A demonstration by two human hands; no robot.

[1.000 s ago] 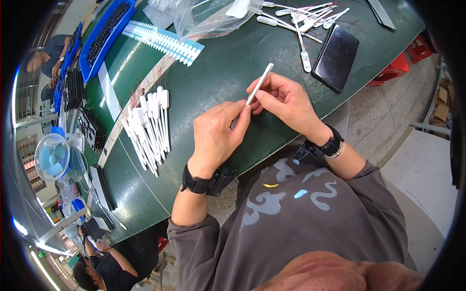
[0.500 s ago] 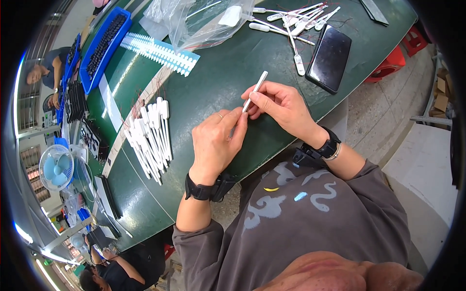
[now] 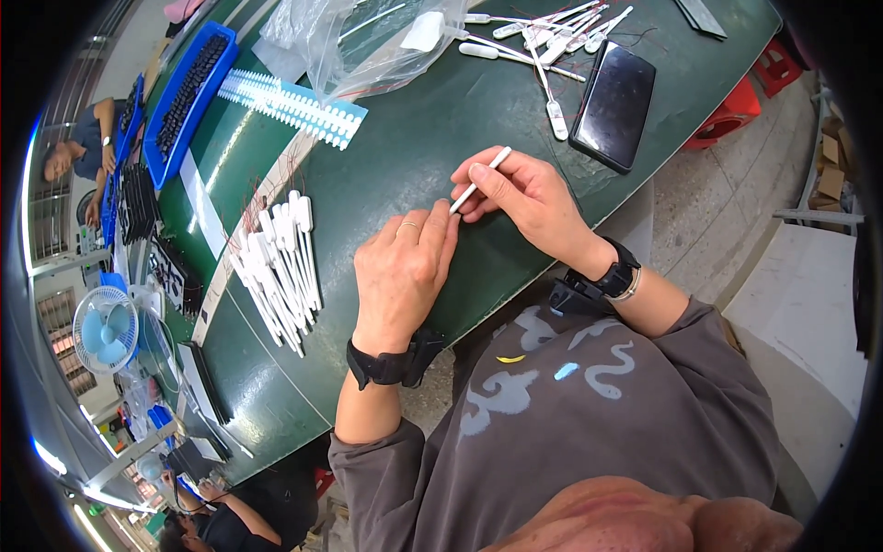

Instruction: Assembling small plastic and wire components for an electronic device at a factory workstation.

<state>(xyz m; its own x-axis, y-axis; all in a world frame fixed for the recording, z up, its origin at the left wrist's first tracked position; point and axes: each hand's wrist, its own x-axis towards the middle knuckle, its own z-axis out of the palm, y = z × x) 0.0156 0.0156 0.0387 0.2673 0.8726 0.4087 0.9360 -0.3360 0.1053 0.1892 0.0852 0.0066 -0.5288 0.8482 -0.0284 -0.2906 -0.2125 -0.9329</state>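
While the right hand pinches a slim white stick between thumb and fingers, the lower end of the stick reaches the fingertips of the left hand, whose fingers lie close together; whether these grip it or only touch it cannot be told. The stick slants above the green surface, its upper end pointing away and to the right. Both wrists wear black straps. To the left of the left hand, a bundle of white sticks lies side by side, wider heads at the far end, with thin reddish wires beyond them. Farther off lie a light blue sheet with white shapes and a clear plastic bag. A loose pile of white pieces lies beyond the right hand, near a black phone. At the far left, a blue tray holds small black parts, and a fan has pale blue blades
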